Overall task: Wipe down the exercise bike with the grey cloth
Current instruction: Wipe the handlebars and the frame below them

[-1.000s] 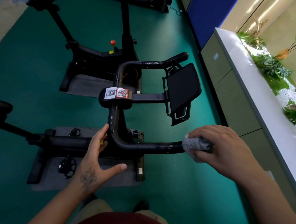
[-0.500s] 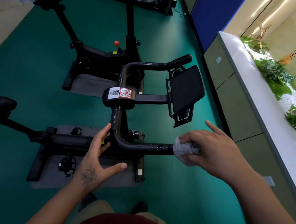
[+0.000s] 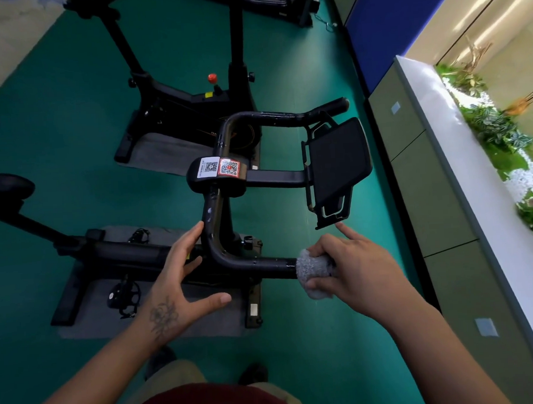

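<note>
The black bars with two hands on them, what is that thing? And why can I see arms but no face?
The camera sits on a person's head and looks down, so you see only their arms and hands. The black bars are the handlebar of an exercise bike, a bike that stays in one spot on the green floor. The right hand holds a grey cloth wrapped around the near bar to wipe it. The left hand is open, its fingers by the bend of the bar. The flat black plate is a tray on the handlebar. Another exercise bike stands behind.
</note>
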Available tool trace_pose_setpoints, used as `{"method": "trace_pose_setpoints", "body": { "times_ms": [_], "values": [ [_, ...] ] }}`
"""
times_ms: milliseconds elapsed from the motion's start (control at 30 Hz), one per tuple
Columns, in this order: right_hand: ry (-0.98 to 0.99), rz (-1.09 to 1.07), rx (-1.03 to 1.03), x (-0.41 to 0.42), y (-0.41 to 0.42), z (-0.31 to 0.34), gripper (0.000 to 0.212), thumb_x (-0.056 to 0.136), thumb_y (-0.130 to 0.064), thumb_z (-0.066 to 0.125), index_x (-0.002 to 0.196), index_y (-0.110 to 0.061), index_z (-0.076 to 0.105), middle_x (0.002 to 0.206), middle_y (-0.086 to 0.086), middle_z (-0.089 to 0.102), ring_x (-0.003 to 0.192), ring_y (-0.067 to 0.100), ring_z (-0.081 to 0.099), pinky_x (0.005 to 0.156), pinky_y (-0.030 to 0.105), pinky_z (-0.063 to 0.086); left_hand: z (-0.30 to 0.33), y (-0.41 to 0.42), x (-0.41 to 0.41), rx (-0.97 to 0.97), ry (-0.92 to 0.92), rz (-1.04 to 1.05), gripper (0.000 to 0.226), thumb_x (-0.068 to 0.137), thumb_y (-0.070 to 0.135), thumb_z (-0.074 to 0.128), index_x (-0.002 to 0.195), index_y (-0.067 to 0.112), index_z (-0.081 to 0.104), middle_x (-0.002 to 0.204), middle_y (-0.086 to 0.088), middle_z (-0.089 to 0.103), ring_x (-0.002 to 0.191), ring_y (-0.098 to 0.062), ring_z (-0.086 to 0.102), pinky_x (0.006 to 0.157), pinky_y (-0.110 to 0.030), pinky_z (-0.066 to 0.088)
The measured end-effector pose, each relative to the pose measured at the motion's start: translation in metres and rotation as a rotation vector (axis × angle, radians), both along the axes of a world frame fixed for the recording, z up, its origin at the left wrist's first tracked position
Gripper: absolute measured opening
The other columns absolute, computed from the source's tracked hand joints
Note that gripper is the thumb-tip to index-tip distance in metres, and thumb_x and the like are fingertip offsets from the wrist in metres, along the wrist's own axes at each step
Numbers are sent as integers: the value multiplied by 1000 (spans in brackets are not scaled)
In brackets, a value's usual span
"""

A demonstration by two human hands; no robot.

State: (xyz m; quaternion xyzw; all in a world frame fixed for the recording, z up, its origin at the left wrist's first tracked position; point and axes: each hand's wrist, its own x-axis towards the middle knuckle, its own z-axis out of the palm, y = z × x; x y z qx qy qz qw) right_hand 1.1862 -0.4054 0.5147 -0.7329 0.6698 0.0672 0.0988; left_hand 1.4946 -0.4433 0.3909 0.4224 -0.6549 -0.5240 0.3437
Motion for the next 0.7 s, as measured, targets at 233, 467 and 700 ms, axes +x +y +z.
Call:
{"method": "trace_pose_setpoints", "body": {
  "times_ms": [233, 467, 700],
  "values": [
    [6, 3, -17, -13, -2, 0, 49, 74, -71, 75, 107, -40, 55, 103, -21, 69, 99, 5, 67, 130, 30, 16, 1, -2, 5, 7, 0, -31, 115, 77, 53, 90, 169, 40, 22, 174, 21, 23, 160, -5, 26, 125, -51, 39],
    [-57, 27, -116, 16, -1, -18, 52, 70, -62, 86, 102, -32, 58, 88, -15, 71, 91, 15, 70, 113, 30, 40, -2, -4, 8, 14, -17, -36, 117, 75, 58, 92, 167, 46, 21, 174, 20, 22, 159, -7, 30, 125, -53, 39],
    [-121, 34, -90, 20, -1, -31, 49, 79, -69, 71, 110, -36, 51, 94, -19, 68, 93, 7, 68, 128, 35, 26, -9, -3, 7, 5, -50, -10, 120, 74, 65, 90, 167, 48, 17, 174, 21, 18, 158, -7, 30, 126, -51, 38]
  ]
}}
